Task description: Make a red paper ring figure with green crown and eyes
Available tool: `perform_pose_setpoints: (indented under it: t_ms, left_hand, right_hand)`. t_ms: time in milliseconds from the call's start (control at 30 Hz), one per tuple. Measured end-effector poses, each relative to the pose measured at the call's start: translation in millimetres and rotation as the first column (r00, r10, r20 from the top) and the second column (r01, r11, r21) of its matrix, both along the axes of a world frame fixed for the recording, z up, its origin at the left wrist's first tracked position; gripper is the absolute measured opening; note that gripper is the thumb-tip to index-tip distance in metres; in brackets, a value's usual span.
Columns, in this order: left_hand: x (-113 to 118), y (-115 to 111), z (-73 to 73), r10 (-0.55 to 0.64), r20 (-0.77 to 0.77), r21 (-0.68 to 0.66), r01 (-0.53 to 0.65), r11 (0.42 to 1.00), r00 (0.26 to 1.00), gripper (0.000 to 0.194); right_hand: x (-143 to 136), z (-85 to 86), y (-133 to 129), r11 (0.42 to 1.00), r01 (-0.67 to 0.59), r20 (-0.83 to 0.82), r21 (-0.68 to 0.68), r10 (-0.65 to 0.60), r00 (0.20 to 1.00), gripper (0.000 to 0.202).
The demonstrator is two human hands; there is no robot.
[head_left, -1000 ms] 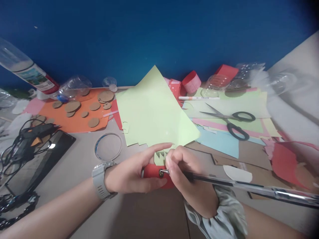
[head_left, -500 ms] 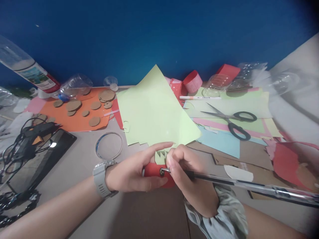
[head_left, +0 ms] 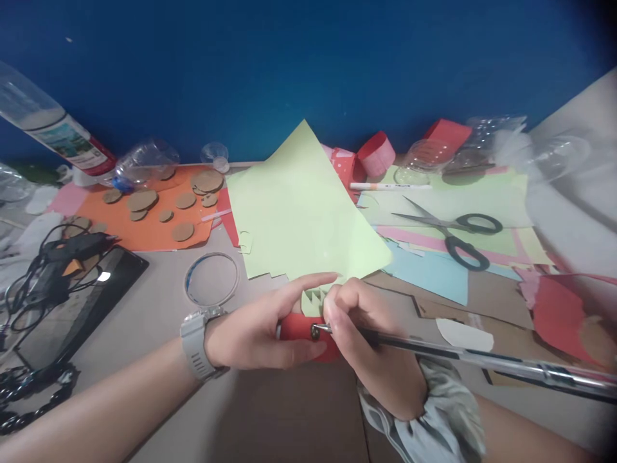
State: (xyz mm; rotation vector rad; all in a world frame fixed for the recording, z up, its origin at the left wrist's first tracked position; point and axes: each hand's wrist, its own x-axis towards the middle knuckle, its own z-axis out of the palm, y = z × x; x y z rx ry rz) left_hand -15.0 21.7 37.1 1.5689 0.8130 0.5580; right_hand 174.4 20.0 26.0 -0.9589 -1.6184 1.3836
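Note:
My left hand (head_left: 260,331) grips a small red paper roll (head_left: 296,326), thumb below and forefinger stretched over the top. A zigzag-cut strip of light green paper (head_left: 313,300) sticks up behind the roll. My right hand (head_left: 371,341) holds a long pen (head_left: 463,359) whose tip touches the red roll; the pen's shaft runs off to the right. A large light green sheet (head_left: 303,212) with a zigzag-cut lower edge lies just behind both hands.
Black-handled scissors (head_left: 453,235) and a white marker (head_left: 385,186) lie on coloured paper sheets at right. Cardboard discs rest on an orange sheet (head_left: 149,235) at left, near plastic bottles (head_left: 58,138). A glue gun (head_left: 62,257) with cables, a dark tablet (head_left: 81,302) and a clear ring (head_left: 211,281) sit left.
Both hands hold their grip with almost no motion. The view has shifted slightly, so everything sits a little to the right.

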Motion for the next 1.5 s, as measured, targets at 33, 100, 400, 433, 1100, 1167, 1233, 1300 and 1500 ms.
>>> perform_pose_setpoints:
  t_ms: [33, 100, 400, 433, 1100, 1167, 1233, 1300, 1500]
  left_hand:
    - [0.3, 0.1, 0.3, -0.006, 0.017, -0.016, 0.006, 1.0, 1.0, 0.074]
    - [0.4, 0.1, 0.1, -0.021, 0.048, -0.052, 0.023, 0.998, 0.999, 0.074]
    - [-0.9, -0.4, -1.5, -0.006, 0.027, -0.021, 0.006, 1.0, 1.0, 0.074]
    - [-0.7, -0.6, -1.2, -0.01, 0.033, -0.045, 0.012, 0.999, 0.999, 0.074]
    - [-1.5, -0.2, -3.5, -0.013, 0.047, -0.055, 0.016, 0.998, 0.999, 0.075]
    - [-1.4, -0.1, -3.6, -0.022, 0.059, -0.078, 0.026, 0.997, 0.998, 0.075]
    - [-1.2, -0.3, -3.9, -0.037, 0.092, -0.126, 0.049, 0.991, 0.995, 0.075]
    - [-0.9, -0.6, -4.2, -0.034, 0.115, -0.14, 0.05, 0.989, 0.993, 0.076]
    - [-0.9, -2.0, -4.5, -0.028, 0.127, -0.176, 0.05, 0.983, 0.992, 0.075]
  right_hand:
    - [0.0, -0.1, 0.2, 1.0, -0.007, -0.003, -0.002, 0.007, 1.0, 0.032]
    - [-0.1, -0.4, 0.6, 1.0, 0.0, -0.008, -0.01, 0.0, 1.0, 0.031]
    - [0.3, -0.2, 1.5, 1.0, 0.008, -0.002, 0.012, -0.008, 1.0, 0.029]
    - [0.4, -0.4, 1.4, 1.0, 0.009, 0.001, 0.019, -0.009, 1.0, 0.029]
    - [-1.1, -0.5, 0.5, 0.999, -0.011, -0.029, 0.046, 0.013, 0.999, 0.029]
    - [-0.9, 0.2, 0.4, 0.999, -0.015, -0.031, 0.042, 0.016, 0.999, 0.029]
    - [-0.5, 0.6, 0.1, 0.999, -0.004, -0.024, 0.035, 0.005, 1.0, 0.029]
    - [0.0, 0.6, -0.3, 0.999, 0.0, -0.014, 0.033, 0.0, 1.0, 0.028]
    - [0.2, 0.5, -0.1, 1.0, -0.007, -0.028, 0.03, 0.008, 1.0, 0.03]
